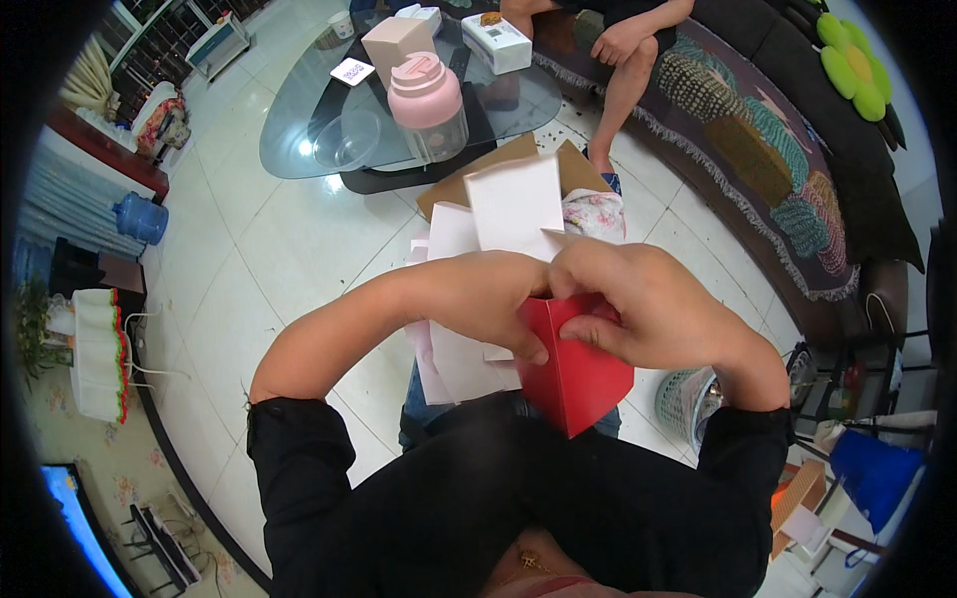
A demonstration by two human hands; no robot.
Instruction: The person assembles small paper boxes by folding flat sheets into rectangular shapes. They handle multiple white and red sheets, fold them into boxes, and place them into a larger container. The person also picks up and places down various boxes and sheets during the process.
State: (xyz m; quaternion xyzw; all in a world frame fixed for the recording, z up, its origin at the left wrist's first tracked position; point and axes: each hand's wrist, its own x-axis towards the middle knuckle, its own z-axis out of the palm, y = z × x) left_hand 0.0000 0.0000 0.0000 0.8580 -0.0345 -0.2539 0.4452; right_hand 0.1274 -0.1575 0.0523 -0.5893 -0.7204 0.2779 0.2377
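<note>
A red cardboard box (573,389) stands tilted close to my body, one of its corner edges facing me. My left hand (493,299) grips its upper left side, with the thumb lying on the red face. On the upper right, my right hand (643,304) has its fingers bent over the top edge and its thumb pressed against the card. The box's far side is hidden behind my hands. Pale pinkish-white card pieces (454,369) lie over my lap beneath my forearms, and another white card panel (518,204) rises just beyond my hands.
An open brown carton (454,194) sits on the floor ahead. Past it, a glass table (284,130) carries a pink-lidded jar (429,105), a pale box (399,45) and a tissue pack (495,45). Another person's leg (623,110) shows by the sofa. To my right stands a mesh basket (683,404).
</note>
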